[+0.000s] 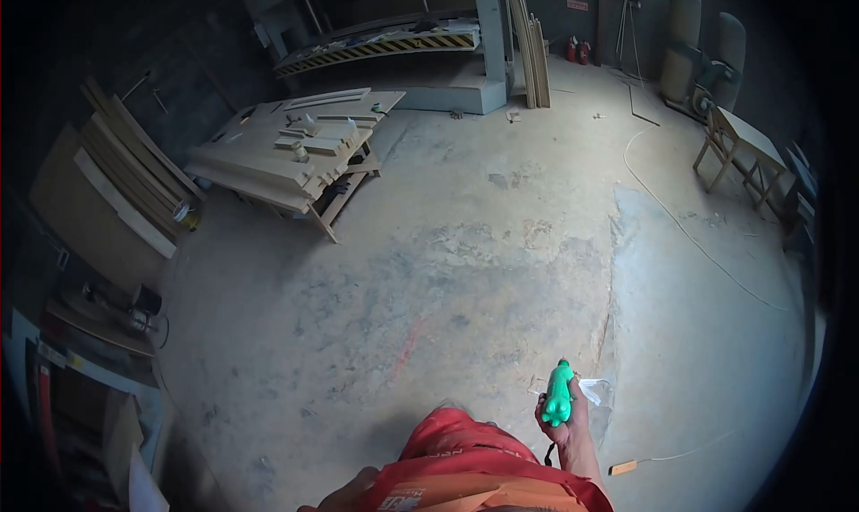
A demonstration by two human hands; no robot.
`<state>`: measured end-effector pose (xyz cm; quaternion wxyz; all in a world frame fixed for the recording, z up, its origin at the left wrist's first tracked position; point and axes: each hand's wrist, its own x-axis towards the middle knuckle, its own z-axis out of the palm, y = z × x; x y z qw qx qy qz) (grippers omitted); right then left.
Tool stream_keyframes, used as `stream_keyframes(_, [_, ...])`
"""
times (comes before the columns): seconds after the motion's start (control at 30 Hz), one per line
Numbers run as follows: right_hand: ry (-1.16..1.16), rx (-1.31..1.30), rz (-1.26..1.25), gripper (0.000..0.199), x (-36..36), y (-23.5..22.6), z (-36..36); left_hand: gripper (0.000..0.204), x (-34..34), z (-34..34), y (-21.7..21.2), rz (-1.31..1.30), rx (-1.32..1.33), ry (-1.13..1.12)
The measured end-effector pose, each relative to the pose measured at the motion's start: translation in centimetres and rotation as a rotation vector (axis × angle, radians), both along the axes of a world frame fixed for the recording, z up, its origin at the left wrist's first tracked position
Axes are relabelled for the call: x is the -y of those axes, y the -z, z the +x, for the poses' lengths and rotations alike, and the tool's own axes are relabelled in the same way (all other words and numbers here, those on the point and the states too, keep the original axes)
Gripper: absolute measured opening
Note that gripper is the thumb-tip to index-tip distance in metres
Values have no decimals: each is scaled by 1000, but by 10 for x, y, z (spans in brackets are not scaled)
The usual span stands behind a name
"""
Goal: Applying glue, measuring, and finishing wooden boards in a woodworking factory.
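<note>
In my right hand point(579, 415) is a green plastic bottle point(558, 396), with my fingers closed around its side. It is held out over the floor, to the right of my body, with the narrow neck pointing away from me. A white scrap point(594, 389) shows just beyond that hand. Of my left arm point(351, 489), only a part shows at the lower edge, beside my red and orange clothing. The left hand itself is out of the picture.
A wooden workbench point(259, 149) with boards and containers stands ahead to the left. Behind it is a large press point(494, 51) with a striped edge. Panels point(98, 199) lean at the left. An orange power strip point(624, 467) and a cable point(684, 230) lie on the right-hand floor.
</note>
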<state>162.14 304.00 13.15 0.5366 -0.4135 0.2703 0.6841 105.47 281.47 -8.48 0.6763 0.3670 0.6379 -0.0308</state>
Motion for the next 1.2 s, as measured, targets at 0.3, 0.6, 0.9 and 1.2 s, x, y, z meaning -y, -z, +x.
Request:
stream_keyframes(0.3, [-116, 138, 96, 57, -415, 37, 43, 46, -371, 106, 97, 123, -203, -118])
stream_keyframes(0.6, [-109, -64, -29, 51, -737, -6, 64, 44, -1116, 227, -13, 705, -181, -244])
stream_keyframes(0.9, [-224, 32, 59, 52, -1144, 46, 107, 44, -1518, 305, -66, 841, -251, -226])
stream_keyframes(1.2, [-451, 148, 170, 47, -1547, -26, 98, 85, -1618, 240, -63, 739, -562, -329])
